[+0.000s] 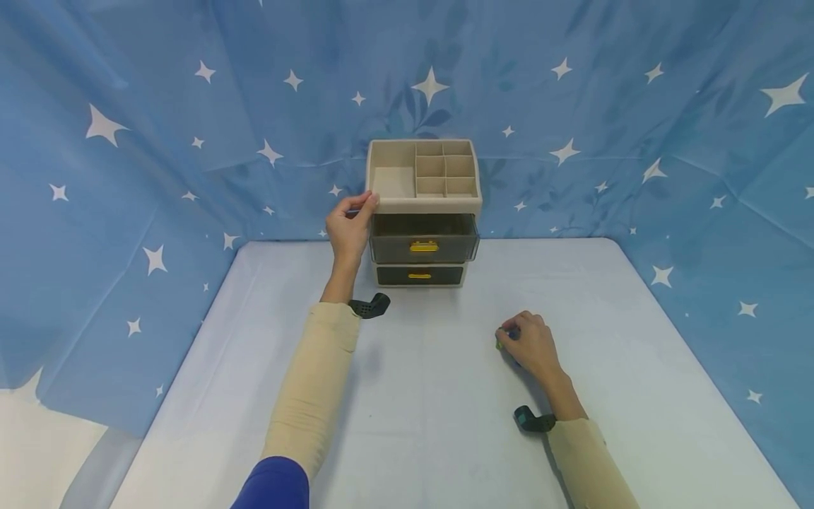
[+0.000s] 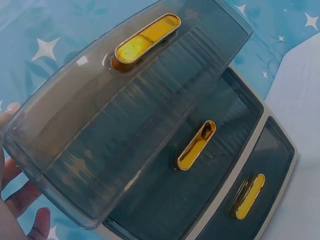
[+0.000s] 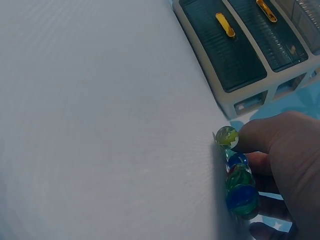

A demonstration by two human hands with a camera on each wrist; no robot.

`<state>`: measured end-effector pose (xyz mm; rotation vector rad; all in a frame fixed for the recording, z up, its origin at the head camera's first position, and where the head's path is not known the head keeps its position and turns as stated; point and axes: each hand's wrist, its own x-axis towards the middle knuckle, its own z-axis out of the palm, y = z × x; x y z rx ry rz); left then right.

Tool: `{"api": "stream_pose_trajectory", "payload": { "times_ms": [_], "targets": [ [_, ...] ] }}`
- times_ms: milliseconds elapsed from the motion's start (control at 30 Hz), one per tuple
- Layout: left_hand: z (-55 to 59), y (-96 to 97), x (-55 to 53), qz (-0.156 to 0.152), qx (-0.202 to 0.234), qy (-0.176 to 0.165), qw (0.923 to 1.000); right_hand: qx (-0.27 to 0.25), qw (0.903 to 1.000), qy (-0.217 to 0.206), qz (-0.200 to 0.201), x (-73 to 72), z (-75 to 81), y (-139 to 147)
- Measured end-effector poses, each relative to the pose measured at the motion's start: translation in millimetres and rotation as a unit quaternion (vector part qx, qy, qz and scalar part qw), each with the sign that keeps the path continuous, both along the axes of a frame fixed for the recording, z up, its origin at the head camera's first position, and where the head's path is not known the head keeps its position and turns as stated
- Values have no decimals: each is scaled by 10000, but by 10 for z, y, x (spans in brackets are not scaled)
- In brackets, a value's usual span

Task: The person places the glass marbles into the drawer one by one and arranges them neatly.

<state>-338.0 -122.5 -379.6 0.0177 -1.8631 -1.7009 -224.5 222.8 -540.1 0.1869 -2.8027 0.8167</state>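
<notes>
While curled right grip (image 1: 532, 344) holds marbles (image 3: 241, 192) at fingertips (image 3: 248, 140), left grip (image 1: 348, 230) pinching the organizer (image 1: 425, 206)

Soft, even light fills my head view, and in front of the drawer cabinet (image 1: 422, 206) a shadow edges my right sleeve (image 1: 588, 463). My left-wrist view looks slightly soft, with glare on the cabinet's uppermost yellow handle (image 2: 147, 42). My right-wrist view is dimmer, shadow darkening beside the marbles (image 3: 241, 187).
</notes>
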Motion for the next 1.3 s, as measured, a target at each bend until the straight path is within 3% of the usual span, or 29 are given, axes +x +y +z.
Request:
{"api": "stream_pose_trajectory", "payload": {
  "times_ms": [733, 1000, 1300],
  "targets": [
    [9, 14, 15, -5, 213, 15, 9998, -95, 9998, 175, 13, 15, -25, 2],
    [275, 101, 322, -43, 277, 18, 9996, -92, 9998, 183, 15, 19, -25, 6],
    [270, 86, 302, -111, 343, -35, 9993, -142, 9996, 247, 7, 28, 6, -12]
  ]
}}
